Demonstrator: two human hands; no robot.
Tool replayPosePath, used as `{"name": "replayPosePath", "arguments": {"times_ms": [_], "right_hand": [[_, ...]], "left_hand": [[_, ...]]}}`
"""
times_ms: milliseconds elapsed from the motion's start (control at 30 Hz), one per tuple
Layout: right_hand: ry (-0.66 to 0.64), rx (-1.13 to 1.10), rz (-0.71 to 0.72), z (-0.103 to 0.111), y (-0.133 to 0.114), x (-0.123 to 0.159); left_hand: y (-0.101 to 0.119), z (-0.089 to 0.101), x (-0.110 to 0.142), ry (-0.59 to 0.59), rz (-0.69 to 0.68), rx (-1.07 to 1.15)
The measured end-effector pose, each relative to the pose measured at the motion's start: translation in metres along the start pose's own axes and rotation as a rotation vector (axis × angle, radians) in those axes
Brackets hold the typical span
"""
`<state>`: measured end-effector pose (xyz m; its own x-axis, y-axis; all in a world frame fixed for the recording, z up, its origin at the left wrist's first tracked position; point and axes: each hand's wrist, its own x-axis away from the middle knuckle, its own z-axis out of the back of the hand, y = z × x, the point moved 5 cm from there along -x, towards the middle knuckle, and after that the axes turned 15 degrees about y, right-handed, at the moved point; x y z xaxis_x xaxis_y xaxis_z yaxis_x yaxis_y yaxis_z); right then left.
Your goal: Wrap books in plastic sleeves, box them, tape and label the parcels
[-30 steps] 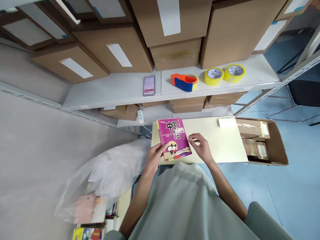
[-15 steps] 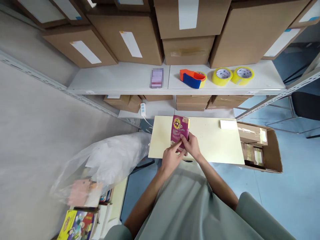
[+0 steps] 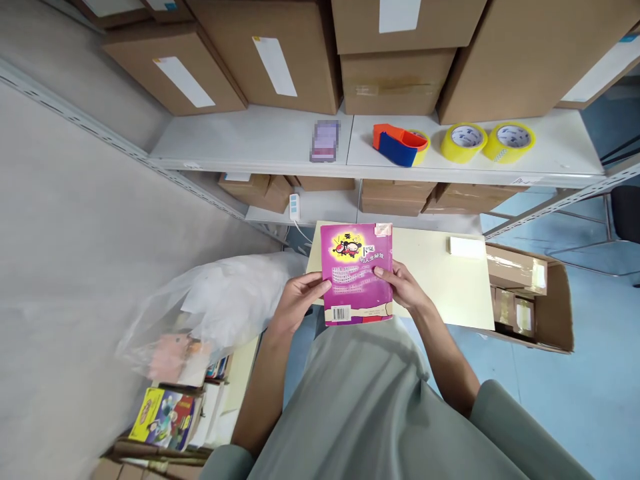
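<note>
A magenta book [image 3: 357,297] is held up in front of me, its back cover with a barcode and cartoon figures facing me. My left hand [image 3: 297,300] grips its left edge, thumb on the cover. On the right edge my right hand [image 3: 406,285] is closed, its thumb also lying on the cover and its fingers behind. Beneath the book is a pale yellow tabletop [image 3: 445,293], with a small white block [image 3: 467,247] near its far right corner.
On the shelf [image 3: 225,143] ahead lie an orange and blue tape dispenser [image 3: 400,145] and two yellow tape rolls [image 3: 464,143], below cardboard boxes [image 3: 393,83]. An open carton [image 3: 560,307] stands right. Left are a plastic bag [image 3: 240,287] and stacked books [image 3: 165,417].
The book has come nearer and now faces me squarely. My hands have moved apart, from together at its lower part to its left and right edges. The view has shifted slightly.
</note>
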<state>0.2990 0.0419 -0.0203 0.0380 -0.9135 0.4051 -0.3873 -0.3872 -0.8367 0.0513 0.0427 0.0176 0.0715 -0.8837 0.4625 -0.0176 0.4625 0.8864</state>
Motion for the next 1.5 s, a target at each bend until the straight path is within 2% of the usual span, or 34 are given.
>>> {"name": "replayPosePath", "arguments": {"times_ms": [167, 367, 433, 500, 567, 600, 667, 767, 867, 933, 1000, 1033, 1067, 1167, 1200, 1233, 1300, 1400, 1500], "right_hand": [[-0.01, -0.007, -0.004, 0.0, 0.002, 0.002], [0.028, -0.014, 0.015, -0.001, 0.004, -0.001], [0.111, 0.02, 0.08, 0.004, 0.007, -0.009], [0.252, 0.091, 0.167, 0.012, 0.012, -0.018], [0.339, 0.163, 0.191, 0.015, 0.02, -0.023], [0.331, 0.185, 0.173, 0.012, 0.026, -0.023], [0.235, 0.198, 0.137, -0.002, 0.037, -0.018], [0.133, 0.206, 0.172, -0.024, 0.047, -0.003], [0.183, 0.193, 0.226, -0.028, 0.049, 0.005], [0.22, 0.16, 0.238, -0.022, 0.048, 0.004], [0.228, 0.126, 0.205, -0.015, 0.046, -0.001], [0.22, 0.107, 0.173, -0.012, 0.045, -0.003], [0.207, 0.087, 0.138, -0.009, 0.042, -0.005], [0.154, 0.018, 0.074, -0.004, 0.029, -0.008], [0.135, -0.007, 0.064, -0.004, 0.024, -0.008], [0.114, -0.03, 0.052, -0.004, 0.019, -0.007], [0.068, -0.073, 0.022, -0.005, 0.011, -0.007], [0.004, -0.103, -0.005, -0.01, 0.006, -0.006], [-0.03, -0.091, 0.009, -0.014, 0.004, -0.007]], "left_hand": [[-0.009, -0.002, 0.0, 0.017, 0.018, 0.039], [-0.009, -0.005, -0.002, 0.002, 0.013, 0.047], [-0.01, -0.007, -0.005, 0.029, 0.011, 0.051], [-0.01, -0.01, -0.009, 0.075, -0.019, 0.044], [-0.012, -0.017, -0.012, 0.128, -0.065, 0.011], [-0.013, -0.021, -0.012, 0.156, -0.093, -0.018], [-0.018, -0.033, -0.01, 0.179, -0.153, -0.091], [-0.027, -0.052, -0.004, 0.171, -0.257, -0.217], [-0.041, -0.06, 0.0, 0.135, -0.267, -0.289], [-0.051, -0.062, -0.003, 0.039, -0.212, -0.246], [-0.058, -0.056, -0.009, -0.046, -0.174, -0.176], [-0.059, -0.05, -0.014, -0.048, -0.182, -0.162], [-0.057, -0.041, -0.021, -0.01, -0.212, -0.17], [-0.045, -0.004, -0.039, 0.243, -0.318, -0.232], [-0.041, 0.008, -0.043, 0.303, -0.309, -0.223], [-0.037, 0.017, -0.046, 0.314, -0.273, -0.187], [-0.03, 0.024, -0.049, 0.207, -0.166, -0.081], [-0.02, 0.022, -0.042, 0.032, -0.059, 0.038], [-0.014, 0.021, -0.034, 0.066, -0.046, 0.072]]}}
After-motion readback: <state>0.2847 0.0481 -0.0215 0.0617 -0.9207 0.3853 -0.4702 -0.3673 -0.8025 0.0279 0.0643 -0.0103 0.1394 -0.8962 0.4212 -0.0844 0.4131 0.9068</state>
